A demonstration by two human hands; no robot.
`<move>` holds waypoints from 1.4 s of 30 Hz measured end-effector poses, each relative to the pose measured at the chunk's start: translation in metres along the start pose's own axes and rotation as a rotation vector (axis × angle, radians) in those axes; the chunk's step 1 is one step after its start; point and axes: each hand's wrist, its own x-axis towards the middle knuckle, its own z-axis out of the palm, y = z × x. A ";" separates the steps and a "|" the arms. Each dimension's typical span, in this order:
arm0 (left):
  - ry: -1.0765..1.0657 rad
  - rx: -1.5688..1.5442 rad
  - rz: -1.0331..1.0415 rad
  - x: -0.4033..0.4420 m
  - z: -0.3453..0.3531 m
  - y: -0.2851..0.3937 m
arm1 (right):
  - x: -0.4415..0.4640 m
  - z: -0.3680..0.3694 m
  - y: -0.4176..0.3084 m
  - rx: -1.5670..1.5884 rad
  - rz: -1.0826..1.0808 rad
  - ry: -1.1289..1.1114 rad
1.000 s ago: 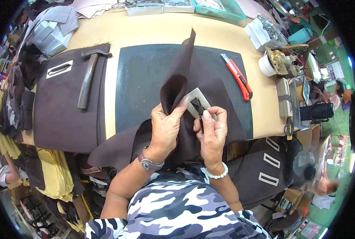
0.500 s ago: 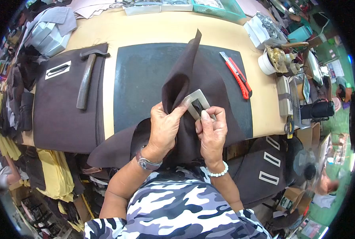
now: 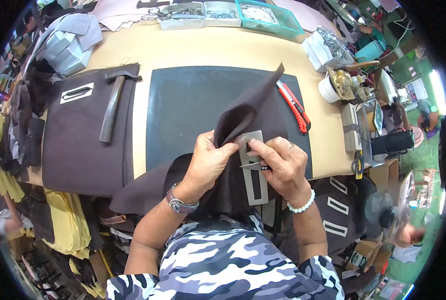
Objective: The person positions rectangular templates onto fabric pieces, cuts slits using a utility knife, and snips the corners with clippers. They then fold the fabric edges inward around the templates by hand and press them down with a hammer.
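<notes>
A tan work table (image 3: 183, 45) carries a black rectangular mat (image 3: 183, 105); at its near side, a dark brown fabric sheet (image 3: 270, 120) rises in folds, clamped by the left hand (image 3: 208, 159). The right hand (image 3: 287, 165), close by, reaches over a pale grey, slotted rectangular frame (image 3: 246, 176) against the fabric, gripping a small, pointed silver blade (image 3: 250, 166) that crosses the slot.

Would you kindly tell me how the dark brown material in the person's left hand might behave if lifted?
The dark brown material would probably bend easily, since it curls into a fold beside the left hand. It may hold some shape, though, as that fold stands open.
</notes>
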 end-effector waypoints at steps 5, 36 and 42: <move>-0.087 0.100 -0.022 -0.002 -0.008 -0.002 | 0.012 0.001 0.003 0.012 -0.051 -0.003; 0.236 0.203 0.156 0.008 -0.047 0.014 | -0.058 0.008 -0.018 0.919 0.960 -0.118; -0.396 1.858 0.578 -0.009 -0.008 0.116 | -0.010 0.004 -0.021 0.427 0.283 -0.257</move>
